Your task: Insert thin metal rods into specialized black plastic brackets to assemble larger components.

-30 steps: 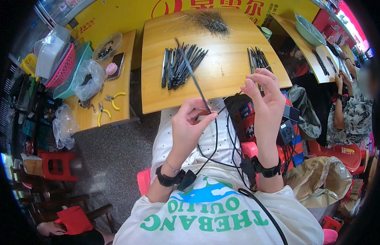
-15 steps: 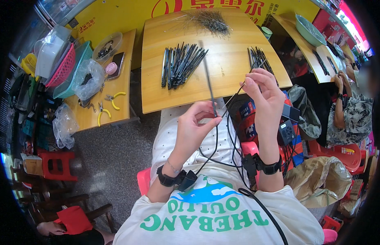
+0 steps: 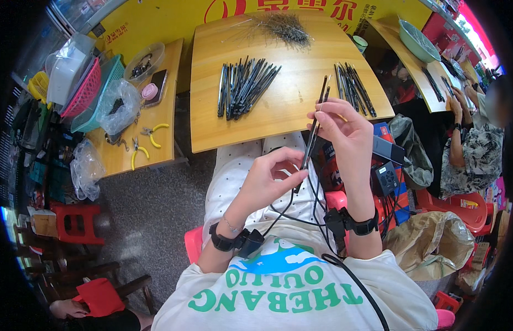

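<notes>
Slanting upward, black strips point(image 3: 310, 146), left fingers point(image 3: 288, 154) pinching low, right fingers point(image 3: 346, 108) higher (strip ends protruding)

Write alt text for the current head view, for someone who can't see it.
A person's left hand and right hand hold thin black strips, exact count unclear, in front of a wooden table. On it lie two piles of similar strips and a tangle of thin strands; yellow-handled pliers lie on a side table to the left.

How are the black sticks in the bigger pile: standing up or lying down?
Lying down: the black sticks overlap, stretched flat along the wooden table.
</notes>
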Motion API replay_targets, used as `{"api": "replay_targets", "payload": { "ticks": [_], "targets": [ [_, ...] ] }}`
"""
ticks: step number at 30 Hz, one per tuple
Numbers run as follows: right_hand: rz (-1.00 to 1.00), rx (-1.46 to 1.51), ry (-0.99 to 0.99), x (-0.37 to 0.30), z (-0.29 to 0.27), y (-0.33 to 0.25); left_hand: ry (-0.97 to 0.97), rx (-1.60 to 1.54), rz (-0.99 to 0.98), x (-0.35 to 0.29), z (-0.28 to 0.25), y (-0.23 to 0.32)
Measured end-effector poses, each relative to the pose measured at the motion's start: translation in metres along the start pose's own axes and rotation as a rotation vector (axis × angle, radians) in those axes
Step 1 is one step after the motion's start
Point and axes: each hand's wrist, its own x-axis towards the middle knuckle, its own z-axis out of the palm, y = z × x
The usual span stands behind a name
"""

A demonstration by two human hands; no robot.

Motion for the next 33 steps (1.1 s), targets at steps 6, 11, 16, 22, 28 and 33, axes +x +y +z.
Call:
{"api": "replay_targets", "payload": {
  "ticks": [6, 11, 16, 22, 28, 33],
  "targets": [
    [0.090, 0.081, -0.097, -0.004, 0.007, -0.002, 0.079, -0.207, -0.048, 0.001, -0.001, 0.001],
    [0.116, 0.122, -0.113, -0.004, 0.007, -0.003, 0.120, -0.258, -0.070, 0.001, -0.002, 0.004],
    [0.159, 0.109, -0.110, -0.003, 0.007, -0.008, 0.115, -0.277, -0.066, 0.001, -0.002, 0.004],
    [0.182, 0.050, -0.125, -0.002, 0.007, -0.010, 0.109, -0.337, -0.095, 0.001, -0.003, 0.005],
    [0.179, 0.029, -0.113, -0.001, 0.006, -0.011, 0.117, -0.325, -0.097, 0.001, -0.004, 0.006],
    [0.189, -0.018, -0.095, 0.001, 0.006, -0.013, 0.114, -0.326, -0.108, 0.002, -0.004, 0.006]
  ]
}}
